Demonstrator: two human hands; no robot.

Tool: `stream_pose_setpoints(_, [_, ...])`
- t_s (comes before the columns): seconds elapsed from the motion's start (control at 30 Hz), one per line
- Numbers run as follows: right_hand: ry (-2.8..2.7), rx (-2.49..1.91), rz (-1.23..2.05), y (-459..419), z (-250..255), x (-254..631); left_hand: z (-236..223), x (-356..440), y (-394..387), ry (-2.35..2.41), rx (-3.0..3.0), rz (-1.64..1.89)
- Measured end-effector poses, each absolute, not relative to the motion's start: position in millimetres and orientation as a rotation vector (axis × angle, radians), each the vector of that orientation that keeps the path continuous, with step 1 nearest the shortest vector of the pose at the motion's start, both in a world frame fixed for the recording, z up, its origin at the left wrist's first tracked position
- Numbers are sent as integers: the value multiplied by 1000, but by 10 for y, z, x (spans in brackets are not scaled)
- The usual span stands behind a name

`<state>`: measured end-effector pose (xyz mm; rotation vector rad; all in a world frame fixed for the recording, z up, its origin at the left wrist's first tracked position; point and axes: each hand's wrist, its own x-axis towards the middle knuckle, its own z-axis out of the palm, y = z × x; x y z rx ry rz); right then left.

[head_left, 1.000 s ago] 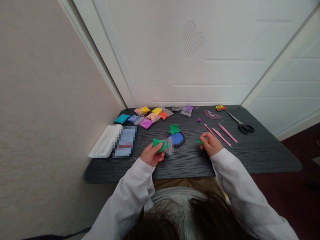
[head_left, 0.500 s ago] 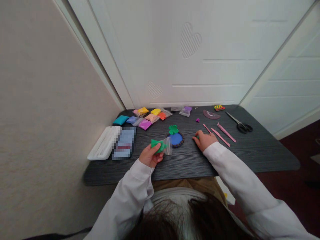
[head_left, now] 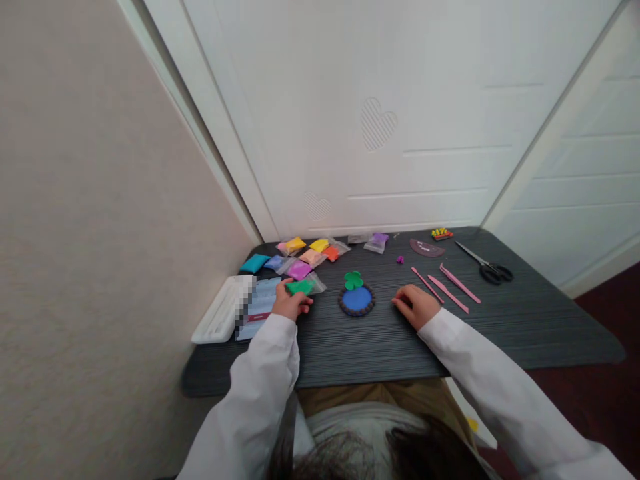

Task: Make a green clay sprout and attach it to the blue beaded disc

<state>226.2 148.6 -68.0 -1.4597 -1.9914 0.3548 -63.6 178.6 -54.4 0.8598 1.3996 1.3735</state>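
Green clay in a clear plastic packet (head_left: 300, 287) sits left of the frame's centre, and my left hand (head_left: 287, 305) has it lightly pinched at the filled end, probably because that part is firmer than the loose film pointing right. My right hand (head_left: 416, 305) is right of centre, low over the dark ribbed tabletop (head_left: 370, 357), fingers curled inward; I cannot tell whether they enclose anything. Between my hands lies a blue disc with a dark beaded rim (head_left: 357, 301), a green clover-shaped piece (head_left: 353, 280) at its upper edge, both within easy reach of either side. Just above the green packet is a magenta clay packet (head_left: 299, 269). Three slim pink plastic tools (head_left: 449, 294) lie slanted beside my right hand, seemingly for quick pick-up. Farther out, black-handled scissors (head_left: 493, 272) lie at the right, and a white plastic tray (head_left: 223, 312) at the left.
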Motion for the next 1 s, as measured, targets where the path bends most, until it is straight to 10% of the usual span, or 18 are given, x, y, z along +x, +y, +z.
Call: stream_pose_setpoints(1.0, [-966,-932,1609,1457,-510,2380,-654,-574,1647,1664,1226,1536])
